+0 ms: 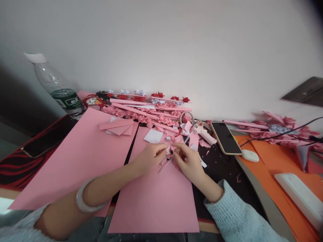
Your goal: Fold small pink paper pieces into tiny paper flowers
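My left hand [150, 157] and my right hand [188, 162] meet over a large pink sheet [156, 201]. Between their fingertips is a small folded pink paper piece [169, 150], pinched from both sides; its exact shape is partly covered by the fingers. Just below it, a thin pointed stick-like thing [165, 165] slants down to the left, and I cannot tell whether it is held or lies on the sheet. A white paper square [153, 136] lies just beyond my left hand. Past my right hand rests a pale glue gun [204, 133].
Paper flowers on pink stems [151, 116] are heaped along the wall. A roll of tape [186, 117], a phone [226, 137] and a white earbud case [250, 155] lie to the right, by orange sheets [267, 164]. A bottle [59, 85] stands at left, near folded pink paper [118, 127].
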Demonstrator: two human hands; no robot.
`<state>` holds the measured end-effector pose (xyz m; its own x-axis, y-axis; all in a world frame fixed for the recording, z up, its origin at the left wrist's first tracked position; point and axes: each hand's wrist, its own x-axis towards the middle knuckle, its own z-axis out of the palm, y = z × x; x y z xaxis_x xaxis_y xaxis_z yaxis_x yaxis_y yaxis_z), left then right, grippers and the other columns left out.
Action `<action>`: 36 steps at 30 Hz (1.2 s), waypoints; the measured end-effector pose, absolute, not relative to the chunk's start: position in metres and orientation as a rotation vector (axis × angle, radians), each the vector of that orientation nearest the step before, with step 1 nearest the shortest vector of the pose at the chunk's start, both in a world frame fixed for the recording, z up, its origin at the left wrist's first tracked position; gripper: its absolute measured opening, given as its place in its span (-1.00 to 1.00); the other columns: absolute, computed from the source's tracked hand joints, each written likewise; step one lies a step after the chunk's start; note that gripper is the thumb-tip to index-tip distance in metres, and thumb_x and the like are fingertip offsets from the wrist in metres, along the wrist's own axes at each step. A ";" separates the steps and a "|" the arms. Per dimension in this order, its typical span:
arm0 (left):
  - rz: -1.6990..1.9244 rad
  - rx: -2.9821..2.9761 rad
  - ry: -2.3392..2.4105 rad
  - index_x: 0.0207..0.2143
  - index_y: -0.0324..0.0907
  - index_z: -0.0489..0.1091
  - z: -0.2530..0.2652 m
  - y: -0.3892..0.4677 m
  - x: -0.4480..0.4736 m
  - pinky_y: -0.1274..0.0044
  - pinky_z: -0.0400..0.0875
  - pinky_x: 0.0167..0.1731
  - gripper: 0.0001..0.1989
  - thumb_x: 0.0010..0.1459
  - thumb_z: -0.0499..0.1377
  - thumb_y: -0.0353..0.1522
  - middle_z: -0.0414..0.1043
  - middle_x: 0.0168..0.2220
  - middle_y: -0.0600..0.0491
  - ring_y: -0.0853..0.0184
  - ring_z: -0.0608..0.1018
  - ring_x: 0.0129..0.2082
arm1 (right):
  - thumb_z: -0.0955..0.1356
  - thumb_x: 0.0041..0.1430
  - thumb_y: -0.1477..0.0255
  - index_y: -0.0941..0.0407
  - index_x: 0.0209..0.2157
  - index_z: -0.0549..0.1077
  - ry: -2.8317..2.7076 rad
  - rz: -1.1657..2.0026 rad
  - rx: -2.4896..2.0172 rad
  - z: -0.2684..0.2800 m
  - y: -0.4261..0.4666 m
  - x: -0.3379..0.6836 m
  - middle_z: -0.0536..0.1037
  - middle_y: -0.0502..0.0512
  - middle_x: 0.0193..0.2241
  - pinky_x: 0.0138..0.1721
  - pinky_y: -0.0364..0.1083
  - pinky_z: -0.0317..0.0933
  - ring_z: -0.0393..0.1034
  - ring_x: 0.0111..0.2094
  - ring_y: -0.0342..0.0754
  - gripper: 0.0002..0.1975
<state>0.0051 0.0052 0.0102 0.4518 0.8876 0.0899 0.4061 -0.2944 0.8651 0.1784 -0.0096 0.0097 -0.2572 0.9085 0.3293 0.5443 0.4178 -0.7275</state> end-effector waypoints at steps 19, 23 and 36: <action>0.815 2.002 1.115 -0.53 -0.23 0.27 0.009 0.005 0.006 0.61 0.07 -0.56 -0.73 0.18 -0.08 -0.38 0.22 -0.61 0.16 0.46 0.27 -0.59 | 0.24 0.05 0.57 0.14 -0.18 0.44 -1.730 0.844 -1.252 0.005 -0.006 0.178 0.44 0.03 -0.45 -0.51 -0.18 0.21 0.28 -0.54 -0.18 -0.71; 0.817 2.046 1.124 -0.58 -0.23 0.21 0.009 0.005 0.006 0.61 0.02 -0.56 -0.72 0.18 -0.07 -0.39 0.10 -0.64 0.19 0.49 0.20 -0.60 | 0.25 0.05 0.55 0.14 -0.22 0.45 -1.637 0.908 -1.248 0.004 -0.005 0.178 0.41 0.02 -0.48 -0.53 -0.20 0.18 0.26 -0.54 -0.18 -0.75; 0.847 1.957 1.107 -0.48 -0.24 0.37 0.013 0.003 0.007 0.61 0.13 -0.57 -0.71 0.19 -0.05 -0.33 0.26 -0.61 0.14 0.45 0.30 -0.58 | 0.25 0.09 0.56 0.09 -0.25 0.48 -1.675 0.757 -1.192 0.005 -0.004 0.180 0.48 0.08 -0.30 -0.42 -0.15 0.21 0.35 -0.36 -0.11 -0.77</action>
<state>0.0067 0.0025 0.0129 0.4142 0.8903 0.1890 0.4152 -0.3697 0.8312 0.1799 -0.0042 0.0052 -0.1131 0.9388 0.3253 0.3766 0.3434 -0.8603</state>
